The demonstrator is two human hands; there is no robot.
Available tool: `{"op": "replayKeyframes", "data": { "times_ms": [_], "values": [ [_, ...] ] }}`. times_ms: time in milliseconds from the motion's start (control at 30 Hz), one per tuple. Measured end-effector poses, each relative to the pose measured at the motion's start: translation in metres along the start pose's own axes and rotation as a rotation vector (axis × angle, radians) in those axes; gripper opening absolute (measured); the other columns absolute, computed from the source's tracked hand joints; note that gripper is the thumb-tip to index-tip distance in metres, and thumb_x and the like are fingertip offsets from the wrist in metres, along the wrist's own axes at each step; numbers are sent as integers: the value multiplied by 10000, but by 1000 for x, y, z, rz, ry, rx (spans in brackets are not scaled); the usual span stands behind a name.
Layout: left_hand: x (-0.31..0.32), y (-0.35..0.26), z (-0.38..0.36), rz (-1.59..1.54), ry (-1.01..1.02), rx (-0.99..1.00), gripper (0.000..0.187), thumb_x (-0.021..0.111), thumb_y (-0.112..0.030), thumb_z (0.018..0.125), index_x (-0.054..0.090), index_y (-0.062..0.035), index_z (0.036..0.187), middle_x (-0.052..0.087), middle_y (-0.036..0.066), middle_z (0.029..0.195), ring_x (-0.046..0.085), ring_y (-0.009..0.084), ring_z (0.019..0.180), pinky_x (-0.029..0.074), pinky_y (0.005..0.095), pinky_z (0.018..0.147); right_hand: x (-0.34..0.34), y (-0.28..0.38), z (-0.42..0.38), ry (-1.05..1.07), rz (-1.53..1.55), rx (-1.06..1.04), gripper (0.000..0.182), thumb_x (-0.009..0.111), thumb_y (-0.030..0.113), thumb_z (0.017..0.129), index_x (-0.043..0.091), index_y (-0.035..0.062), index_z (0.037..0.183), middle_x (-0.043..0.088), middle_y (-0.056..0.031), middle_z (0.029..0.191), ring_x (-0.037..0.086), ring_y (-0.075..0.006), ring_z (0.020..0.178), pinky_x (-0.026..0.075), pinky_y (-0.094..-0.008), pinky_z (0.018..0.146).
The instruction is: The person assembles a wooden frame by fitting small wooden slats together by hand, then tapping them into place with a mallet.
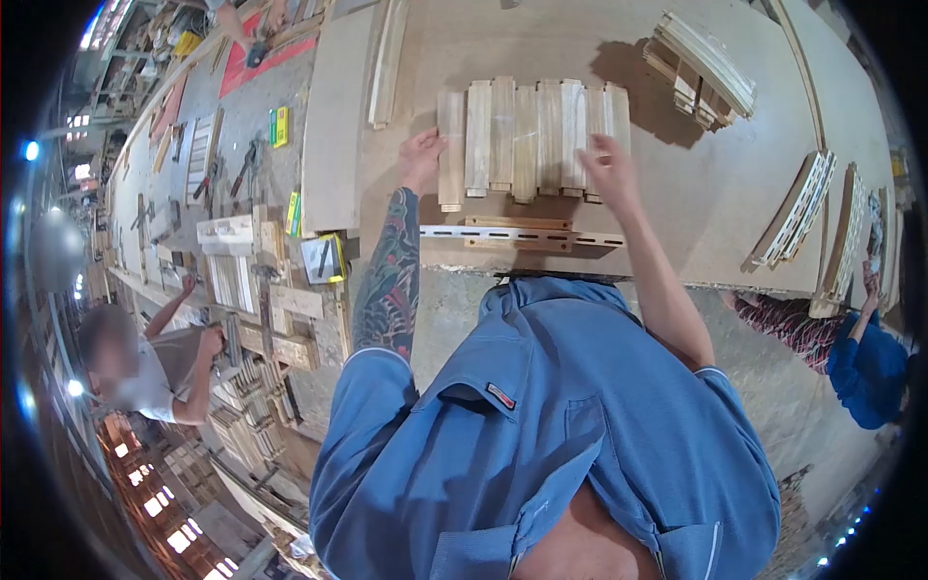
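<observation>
Table (735, 203) of pale board fills the far part of the scene. On it, in the middle, a row of wooden slats (532, 135) lies side by side, their long sides touching. A metal strip (522, 235) with holes lies near the table edge, just in front of the slats. A stack of slats (701, 68) sits far right. The left hand (420, 159) touches the leftmost slat, fingers half curled. The right hand (604, 164) rests on the slats at the right end, fingers loosely spread.

bare board right of slats (527, 135); stack (701, 68) beyond.
</observation>
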State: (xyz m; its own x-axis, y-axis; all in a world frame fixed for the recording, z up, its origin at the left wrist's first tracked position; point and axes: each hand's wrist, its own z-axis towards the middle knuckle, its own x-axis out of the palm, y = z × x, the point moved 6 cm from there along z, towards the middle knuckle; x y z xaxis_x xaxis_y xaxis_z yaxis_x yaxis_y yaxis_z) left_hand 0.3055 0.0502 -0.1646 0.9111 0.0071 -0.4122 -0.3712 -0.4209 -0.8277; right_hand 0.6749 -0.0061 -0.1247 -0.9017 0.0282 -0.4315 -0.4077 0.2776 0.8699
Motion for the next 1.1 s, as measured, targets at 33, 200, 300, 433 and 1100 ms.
{"op": "replayKeyframes", "data": {
  "times_ms": [33, 200, 300, 433, 1100],
  "values": [
    [-3, -18, -15, -110, 44, -22, 492, 765, -271, 889, 626, -26, 1293, 728, 45, 1044, 662, 130, 863, 515, 295, 735, 30, 21, -11, 133, 118, -29, 635, 729, 406, 885, 548, 14, 1352, 648, -206, 1230, 659, -250, 1029, 528, -377, 893],
    [-37, -77, -102, -212, 270, 169, 426, 735, -271, 921, 655, -42, 1271, 709, 9, 1047, 607, 62, 863, 490, 229, 734, 162, 94, -58, 730, 372, -100, 507, 755, 276, 903, 599, -52, 1257, 688, -167, 1137, 674, -206, 974, 568, -337, 798],
    [-88, -74, -122, -237, 203, 273, 379, 706, -264, 947, 667, -64, 1266, 709, 5, 1064, 605, 62, 866, 490, 231, 753, 208, 107, -76, 865, 404, -102, 317, 700, 178, 948, 663, -66, 1147, 725, -103, 1045, 693, -181, 891, 576, -296, 779],
    [-162, -83, -140, -179, -58, 488, 367, 673, -282, 972, 667, -86, 1282, 713, 8, 1076, 617, 77, 890, 492, 240, 795, 235, 101, -76, 697, 218, -197, 301, 709, 187, 924, 688, -61, 1093, 740, -109, 948, 671, -139, 844, 553, -306, 738],
    [-99, -158, -174, 685, 103, 597, 322, 556, -353, 972, 737, -87, 966, 697, 136, 851, 644, 363, 788, 495, 465, 691, 247, 108, -120, 350, 69, -670, 141, 665, 156, 837, 667, 94, 963, 682, -138, 825, 654, -381, 740, 521, -474, 656]
  ]
}}
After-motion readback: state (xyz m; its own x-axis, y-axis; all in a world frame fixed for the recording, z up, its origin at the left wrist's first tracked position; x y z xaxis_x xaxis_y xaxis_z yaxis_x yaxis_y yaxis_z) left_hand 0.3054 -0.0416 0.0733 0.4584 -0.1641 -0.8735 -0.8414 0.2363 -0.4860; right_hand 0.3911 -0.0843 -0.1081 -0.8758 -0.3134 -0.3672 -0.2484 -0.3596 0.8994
